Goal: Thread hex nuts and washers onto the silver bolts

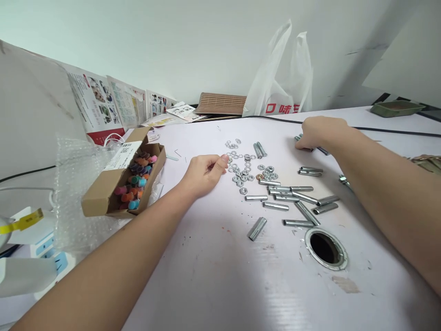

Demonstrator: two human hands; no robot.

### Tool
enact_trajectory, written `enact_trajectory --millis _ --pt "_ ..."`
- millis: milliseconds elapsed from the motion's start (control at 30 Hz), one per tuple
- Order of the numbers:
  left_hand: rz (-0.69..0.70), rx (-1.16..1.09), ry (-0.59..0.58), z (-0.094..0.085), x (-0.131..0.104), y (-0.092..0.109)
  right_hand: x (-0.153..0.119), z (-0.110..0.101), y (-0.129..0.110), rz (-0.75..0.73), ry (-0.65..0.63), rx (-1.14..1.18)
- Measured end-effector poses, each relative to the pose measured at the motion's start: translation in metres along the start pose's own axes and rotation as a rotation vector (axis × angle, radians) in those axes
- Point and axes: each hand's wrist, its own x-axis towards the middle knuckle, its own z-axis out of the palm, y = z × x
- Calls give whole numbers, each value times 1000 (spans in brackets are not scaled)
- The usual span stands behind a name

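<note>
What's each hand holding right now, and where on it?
Right hand covers a metal bolt at one end; grip hidden. Left hand curls beside the washers; contents unclear.

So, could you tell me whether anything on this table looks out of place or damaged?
The nuts and washers and metal sleeves lie loose, scattered across the table rather than sorted. The tabletop is scuffed and stained around the grommet hole. The cardboard box sits open on crumpled bubble wrap.

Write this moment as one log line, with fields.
left hand: curled, thumb at washers | right hand: on metal sleeve, far side | loose sleeves: between | table: white
</note>
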Motion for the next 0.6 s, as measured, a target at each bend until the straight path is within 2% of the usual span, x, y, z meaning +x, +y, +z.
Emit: enact_trajectory --millis 67,167,267,333,433,533,600 --pt "1 3 -1 0 -1 0 -10 -9 -7 27 -5 -28" --pt "5 34 17 3 -2 2 -27 -24 -14 17 86 21" --pt "15 -18 71 10 -4 11 -58 -39 -32 -139 170 234" --pt "40 -129 113 15 -7 19 -83 -41 -54 -353 102 478" --pt "114 -247 136 21 -10 27 -113 -33 -89 -651 -50 734" --pt "115 -291 114 21 -11 25 -122 -23 -107 -736 -38 821" --pt "82 -306 99 21 -10 21 -118 -24 -101 -746 -78 743"
